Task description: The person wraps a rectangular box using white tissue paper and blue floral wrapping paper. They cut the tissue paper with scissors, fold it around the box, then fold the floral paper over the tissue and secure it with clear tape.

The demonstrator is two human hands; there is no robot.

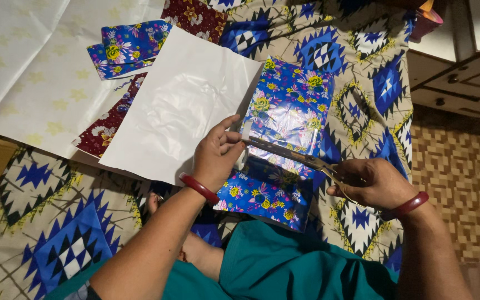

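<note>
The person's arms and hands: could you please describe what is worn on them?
Both forearms are bare, with no sleeves reaching them. The left hand has a dark red bangle around its wrist, and the right hand wears a matching dark red bangle. No gloves show, and I cannot make out any rings. Teal clothing shows below, between the arms.

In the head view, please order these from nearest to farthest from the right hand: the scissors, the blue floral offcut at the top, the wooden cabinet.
1. scissors: held in the right hand.
2. wooden cabinet: upper right.
3. blue floral offcut: far upper left.
</note>
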